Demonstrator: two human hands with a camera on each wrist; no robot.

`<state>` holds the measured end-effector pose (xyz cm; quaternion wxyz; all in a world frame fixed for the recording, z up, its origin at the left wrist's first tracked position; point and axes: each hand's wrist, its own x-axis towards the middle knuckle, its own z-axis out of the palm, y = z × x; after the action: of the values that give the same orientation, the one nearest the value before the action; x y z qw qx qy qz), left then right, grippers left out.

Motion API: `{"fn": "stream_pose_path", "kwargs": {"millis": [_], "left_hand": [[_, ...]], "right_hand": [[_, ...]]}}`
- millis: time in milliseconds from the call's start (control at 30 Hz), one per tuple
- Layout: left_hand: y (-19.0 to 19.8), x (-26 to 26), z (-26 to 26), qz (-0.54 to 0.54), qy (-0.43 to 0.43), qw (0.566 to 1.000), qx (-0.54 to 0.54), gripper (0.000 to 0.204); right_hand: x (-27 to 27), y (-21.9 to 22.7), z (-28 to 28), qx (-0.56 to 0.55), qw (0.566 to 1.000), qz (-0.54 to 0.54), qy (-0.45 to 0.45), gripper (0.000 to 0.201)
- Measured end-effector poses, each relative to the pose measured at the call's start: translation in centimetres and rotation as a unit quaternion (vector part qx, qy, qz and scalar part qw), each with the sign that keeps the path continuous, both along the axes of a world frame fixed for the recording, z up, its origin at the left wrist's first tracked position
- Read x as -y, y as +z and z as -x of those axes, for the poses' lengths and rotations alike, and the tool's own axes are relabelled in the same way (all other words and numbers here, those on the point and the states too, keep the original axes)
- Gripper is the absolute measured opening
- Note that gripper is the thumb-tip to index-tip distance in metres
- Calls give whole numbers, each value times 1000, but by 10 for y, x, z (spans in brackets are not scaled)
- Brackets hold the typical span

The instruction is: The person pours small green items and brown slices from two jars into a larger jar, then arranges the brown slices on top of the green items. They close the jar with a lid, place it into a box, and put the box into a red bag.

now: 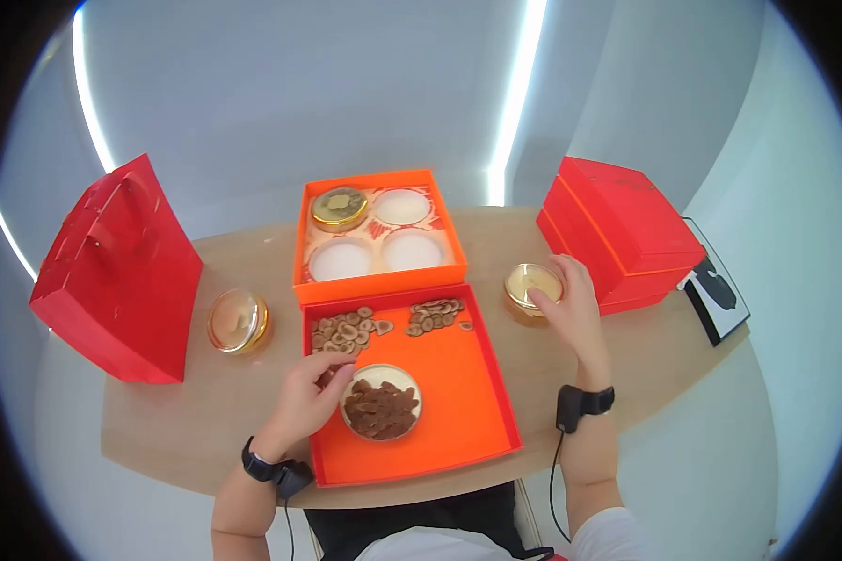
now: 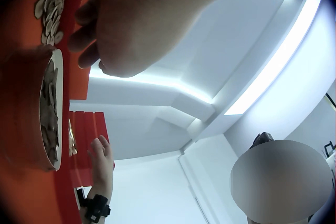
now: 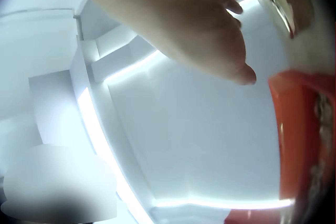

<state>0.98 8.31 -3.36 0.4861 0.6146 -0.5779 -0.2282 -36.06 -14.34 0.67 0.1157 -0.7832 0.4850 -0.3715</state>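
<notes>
In the head view my left hand [image 1: 309, 397] hangs with bent, relaxed fingers beside the upper left rim of a round container of brown pieces [image 1: 382, 411], near a pile of pale slices [image 1: 344, 331]. Nothing shows between its fingers, which the left wrist view shows loosely bent beside the container [image 2: 51, 108]. My right hand [image 1: 575, 313] is over a gold-lidded jar [image 1: 524, 297], thumb stretched across the lid. In the right wrist view the fingers [image 3: 233, 7] look apart from the jar [image 3: 275, 3]; contact cannot be told from the head view.
The container stands in a red-rimmed orange tray [image 1: 468, 393]. Behind it an orange box [image 1: 384, 282] holds one gold-lidded jar [image 1: 339, 208] and several white round places. Another jar [image 1: 238, 323] and a red bag [image 1: 126, 280] stand left; red boxes [image 1: 617, 234] and a framed picture [image 1: 718, 290] lie right.
</notes>
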Motion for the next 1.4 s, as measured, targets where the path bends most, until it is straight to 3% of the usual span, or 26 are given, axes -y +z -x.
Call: {"fn": "stream_pose_path", "kwargs": {"millis": [67, 300, 467, 733, 1133, 1400], "left_hand": [[6, -2, 4, -13, -1, 1000, 8, 19], [11, -4, 4, -16, -11, 1000, 22, 20], [16, -5, 6, -18, -12, 999, 42, 21], [37, -8, 4, -75, -22, 993, 89, 23], [26, -5, 2, -19, -10, 993, 116, 23], [24, -5, 2, -47, -25, 989, 136, 24]], "right_hand": [[15, -13, 9, -28, 996, 2, -79, 86], [29, -31, 6, -86, 987, -118, -69, 103], [17, -16, -3, -126, 979, -145, -68, 101], [28, -33, 3, -79, 987, -134, -49, 95], [29, -37, 9, -65, 990, -124, -33, 91], [33, -41, 9, -54, 989, -133, -21, 92]]}}
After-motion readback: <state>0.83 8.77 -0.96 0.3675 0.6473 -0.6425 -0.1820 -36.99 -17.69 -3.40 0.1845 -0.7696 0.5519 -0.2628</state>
